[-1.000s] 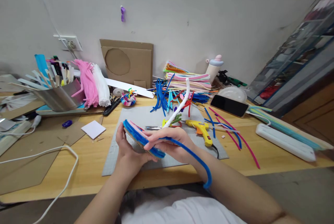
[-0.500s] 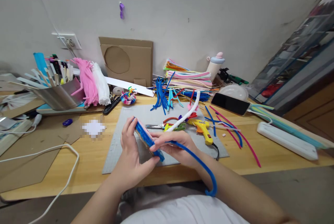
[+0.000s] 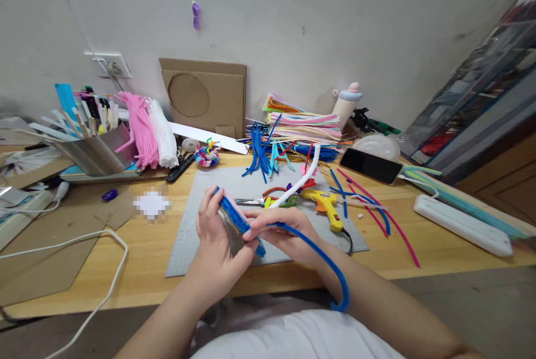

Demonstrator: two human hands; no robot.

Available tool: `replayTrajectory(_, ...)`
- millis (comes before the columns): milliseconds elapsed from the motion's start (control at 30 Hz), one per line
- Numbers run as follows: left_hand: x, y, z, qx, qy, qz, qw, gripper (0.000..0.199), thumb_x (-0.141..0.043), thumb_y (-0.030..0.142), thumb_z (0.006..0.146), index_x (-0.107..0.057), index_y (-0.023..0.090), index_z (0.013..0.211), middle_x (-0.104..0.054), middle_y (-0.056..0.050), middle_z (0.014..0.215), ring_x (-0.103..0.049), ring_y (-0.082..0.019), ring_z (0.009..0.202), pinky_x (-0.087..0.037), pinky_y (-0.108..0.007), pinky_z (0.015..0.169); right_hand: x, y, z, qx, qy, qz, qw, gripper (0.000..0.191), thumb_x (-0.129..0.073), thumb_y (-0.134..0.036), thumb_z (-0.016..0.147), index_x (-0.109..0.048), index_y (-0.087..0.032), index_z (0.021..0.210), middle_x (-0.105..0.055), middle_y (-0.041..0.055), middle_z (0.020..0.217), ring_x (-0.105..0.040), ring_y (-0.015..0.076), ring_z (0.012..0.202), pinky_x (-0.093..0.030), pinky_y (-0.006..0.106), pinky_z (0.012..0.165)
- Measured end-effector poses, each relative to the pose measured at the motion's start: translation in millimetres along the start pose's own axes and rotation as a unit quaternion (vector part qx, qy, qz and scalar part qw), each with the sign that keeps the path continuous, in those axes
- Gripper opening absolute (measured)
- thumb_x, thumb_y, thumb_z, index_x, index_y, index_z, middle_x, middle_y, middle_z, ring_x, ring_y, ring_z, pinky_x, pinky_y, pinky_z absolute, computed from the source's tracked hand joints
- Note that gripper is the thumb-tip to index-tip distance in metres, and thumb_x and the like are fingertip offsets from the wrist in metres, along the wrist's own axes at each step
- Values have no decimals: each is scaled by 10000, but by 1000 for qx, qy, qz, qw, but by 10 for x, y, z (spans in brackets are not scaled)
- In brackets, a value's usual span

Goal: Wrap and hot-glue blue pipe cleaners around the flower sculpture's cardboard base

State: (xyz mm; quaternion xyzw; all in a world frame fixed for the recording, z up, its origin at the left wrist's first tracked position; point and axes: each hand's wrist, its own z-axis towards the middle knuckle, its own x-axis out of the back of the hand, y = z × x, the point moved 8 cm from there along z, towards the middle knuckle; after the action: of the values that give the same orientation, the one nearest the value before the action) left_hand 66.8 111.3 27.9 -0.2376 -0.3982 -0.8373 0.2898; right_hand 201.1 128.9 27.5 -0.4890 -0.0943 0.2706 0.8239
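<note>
Between my hands, above the grey cutting mat (image 3: 188, 225), is a flat craft piece (image 3: 234, 215) with a pink face and a fuzzy blue edge. It is held tilted. My left hand (image 3: 213, 242) grips its far and near ends, thumb at the near end. My right hand (image 3: 288, 233) pinches a blue pipe cleaner (image 3: 322, 253) against the edge; its loose end curls down over my right forearm. A white pipe cleaner (image 3: 299, 183) rises behind my right hand. Behind it on the mat lie scissors (image 3: 251, 202) and a yellow glue gun (image 3: 326, 208).
Pipe cleaner bundles (image 3: 305, 127) lie along the wall beside a bottle (image 3: 347, 105). A phone (image 3: 371, 166) and a white power strip (image 3: 460, 225) lie to the right. At left are a metal holder of sticks (image 3: 100, 152), cardboard (image 3: 46, 253) and a white cable (image 3: 117, 269).
My left thumb has moved up and in, closer to my right fingertips at the craft piece's near end. The view has shifted slightly; both hands keep their hold.
</note>
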Motion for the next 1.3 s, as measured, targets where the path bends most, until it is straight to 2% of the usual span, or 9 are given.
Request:
replayTrajectory(233,25,-6,-38,6,40,-26,999,761,-598,411,853,-202,233,1478,-253,-184,1523,-200,-348,1492,-234,-618,1178,-6,-280,27,44,-21,-104,993,127,-629,-179,942,-736,-191,1010,-814,81,909,-701,206,1134,-509,389,1057)
replayTrajectory(367,37,20,-64,-4,54,-22,998,790,-627,438,850,-199,218,1476,-247,-203,1521,-220,-359,1478,-235,-627,1171,-73,-656,-10,103,-43,-265,958,156,-577,-179,966,-733,-183,977,-794,58,842,-712,173,933,-463,406,1082)
replayTrajectory(533,36,44,-63,-8,55,-9,998,848,-660,432,808,-200,193,1479,-263,-221,1514,-214,-373,1479,-241,-630,1168,-254,-907,-208,172,-102,-301,932,206,-535,-233,1005,-700,-142,923,-734,58,750,-664,146,757,-534,346,967)
replayTrajectory(900,30,67,-60,-1,42,7,999,825,-661,373,807,-204,173,1463,-256,-228,1510,-205,-354,1486,-242,-618,1180,-267,-650,-544,167,-180,-362,899,213,-470,-223,1027,-671,-164,988,-723,55,784,-668,177,875,-504,348,973)
replayTrajectory(1067,31,66,-67,1,38,4,999,850,-669,314,773,-195,185,1467,-255,-219,1517,-207,-354,1487,-244,-618,1179,-166,-481,-628,101,-219,-385,891,285,-415,-168,1023,-650,-213,1177,-754,74,1014,-651,203,1052,-512,360,967)
replayTrajectory(1167,14,88,-68,-5,37,0,999,873,-670,286,747,-190,205,1471,-250,-204,1522,-212,-356,1483,-241,-620,1179,149,-378,-737,66,-147,-433,887,369,-381,-217,1028,-535,-271,1358,-713,92,1199,-666,203,1069,-541,358,904)
replayTrajectory(1233,-1,107,-71,-8,36,1,999,885,-666,271,739,-184,210,1478,-245,-200,1523,-206,-359,1485,-235,-622,1179,647,-297,-795,-26,17,-485,874,395,-303,-281,1029,-460,-230,1389,-723,109,1148,-702,193,960,-564,335,831)
replayTrajectory(1267,-7,116,-73,-9,36,3,999,885,-661,263,738,-183,210,1481,-247,-199,1521,-205,-359,1485,-232,-623,1179,970,-259,-866,-106,124,-533,830,403,-264,-317,1026,-472,-204,1351,-727,111,1096,-705,187,878,-567,319,778)
replayTrajectory(1300,-10,124,-76,-9,37,4,999,883,-656,257,738,-183,209,1482,-250,-199,1518,-206,-358,1485,-230,-622,1180,1266,-190,-973,-218,191,-586,757,401,-243,-359,1022,-516,-216,1278,-721,95,1089,-701,183,866,-559,305,756)
